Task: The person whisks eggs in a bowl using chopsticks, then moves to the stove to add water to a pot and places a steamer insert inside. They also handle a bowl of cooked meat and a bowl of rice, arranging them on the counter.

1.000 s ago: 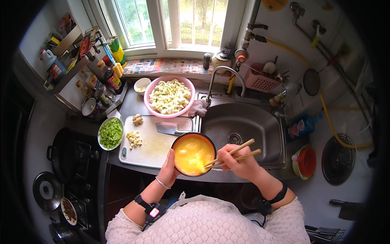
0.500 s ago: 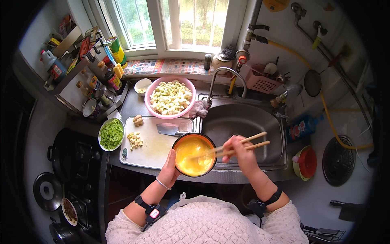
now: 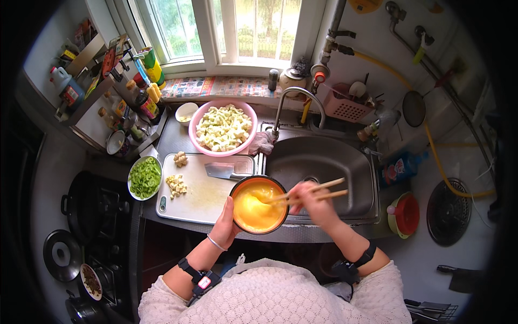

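Two rims matter most to me: the front edge of the counter (image 3: 334, 233), which curves past below my hands, and the near side of the sink (image 3: 345, 156), whose deep basin opens just beyond my right knuckles. That basin gives my right hand its widest room. To the left I have less, for the white cutting board (image 3: 208, 197) lies there, and the cleaver (image 3: 218, 170) has its handle pointing toward my work; from above, handle and bowl nearly meet, though I cannot tell how much height parts them. A dark gap separates the counter from my knitted top (image 3: 270, 294).

My left hand (image 3: 222, 228) is curved around the left side of the bowl (image 3: 277, 187), thumb up along the rim and the other fingers mostly hidden beneath. My right hand (image 3: 314, 205) is closed on a pair of chopsticks (image 3: 334, 183), fingers bunched and blurred, the thick ends sticking out to the right and the tips down in the bowl.

The bowl is held over the counter's front, between board and sink, dark outside and orange inside. Its yellow liquid (image 3: 252, 213) looks smooth and glossy, swirled into a fold near the chopstick tips, with a band of orange wall showing above it.
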The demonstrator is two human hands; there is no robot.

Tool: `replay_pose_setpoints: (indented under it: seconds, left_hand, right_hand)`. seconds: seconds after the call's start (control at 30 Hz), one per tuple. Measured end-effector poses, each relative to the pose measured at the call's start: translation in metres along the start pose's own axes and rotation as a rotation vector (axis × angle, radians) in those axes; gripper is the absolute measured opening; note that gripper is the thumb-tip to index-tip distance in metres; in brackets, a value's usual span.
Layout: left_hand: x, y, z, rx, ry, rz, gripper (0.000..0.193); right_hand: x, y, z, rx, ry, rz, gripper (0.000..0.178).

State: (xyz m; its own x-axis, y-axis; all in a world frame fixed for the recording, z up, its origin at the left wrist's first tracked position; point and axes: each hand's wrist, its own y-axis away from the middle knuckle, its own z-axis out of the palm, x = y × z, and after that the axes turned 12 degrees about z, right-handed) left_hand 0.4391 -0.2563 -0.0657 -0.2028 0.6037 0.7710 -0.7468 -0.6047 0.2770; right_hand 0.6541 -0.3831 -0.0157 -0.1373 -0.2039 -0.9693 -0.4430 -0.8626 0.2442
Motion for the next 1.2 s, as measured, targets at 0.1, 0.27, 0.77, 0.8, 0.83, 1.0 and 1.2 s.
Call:
replay_pose_setpoints:
  seconds: [0.1,0.27,0.77,0.8,0.83,1.0,1.2]
  left_hand:
    - [-0.003,-0.003,-0.005,-0.002,0.009,0.001,0.063]
    - [-0.004,-0.008,-0.005,-0.015,-0.009,0.013,0.064]
    - [0.002,-0.005,0.005,0.012,-0.057,-0.041,0.07]
    - [0.002,-0.005,0.004,-0.001,-0.042,-0.035,0.07]
    - [0.001,-0.006,0.004,-0.014,-0.028,-0.029,0.07]
    - [0.0,-0.008,0.004,-0.012,-0.05,-0.028,0.07]
    - [0.0,-0.011,0.003,-0.03,-0.052,-0.016,0.067]
  right_hand:
    - [-0.009,0.001,-0.005,-0.152,-0.069,0.174,0.03]
    - [-0.005,-0.001,0.002,-0.155,-0.043,0.203,0.029]
    - [-0.018,-0.004,-0.01,-0.156,-0.062,0.188,0.029]
    - [-0.018,-0.007,-0.012,-0.064,-0.212,0.08,0.027]
    - [-0.013,-0.007,-0.011,-0.032,-0.082,0.06,0.027]
    - [-0.015,-0.002,-0.016,-0.17,-0.12,0.117,0.027]
    - [-0.013,0.0,-0.012,-0.221,-0.089,0.156,0.027]
